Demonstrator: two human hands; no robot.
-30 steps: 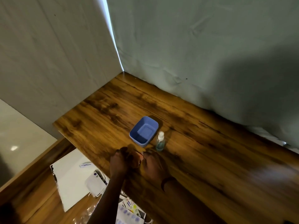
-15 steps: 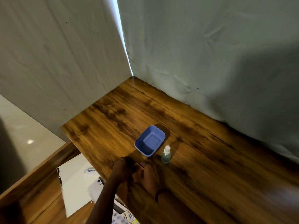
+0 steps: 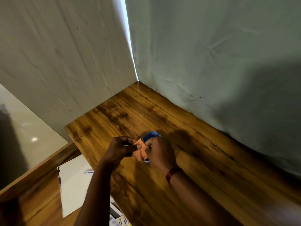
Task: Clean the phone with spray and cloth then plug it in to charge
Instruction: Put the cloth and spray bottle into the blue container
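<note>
My left hand (image 3: pixel 121 148) and my right hand (image 3: pixel 161 152) are raised together above the wooden table (image 3: pixel 203 168). Between them they pinch a small orange cloth (image 3: pixel 139 151), the left from its left side, the right from its right side. Behind the hands only the far rim of the blue tray (image 3: pixel 152 135) shows. The spray bottle is hidden behind my right hand. No phone or charger cable is in view.
Pale fabric-covered walls (image 3: pixel 211 62) close the table's far and left sides, meeting in a corner. Left of the table's edge, lower down, lie a white sheet (image 3: pixel 73 185) with a pen (image 3: pixel 88 172) and some printed packets (image 3: pixel 118 221).
Both hands have risen from the tabletop with the orange cloth and now cover the tray and the spray bottle. The view has shifted so the scene sits further right and lower.
</note>
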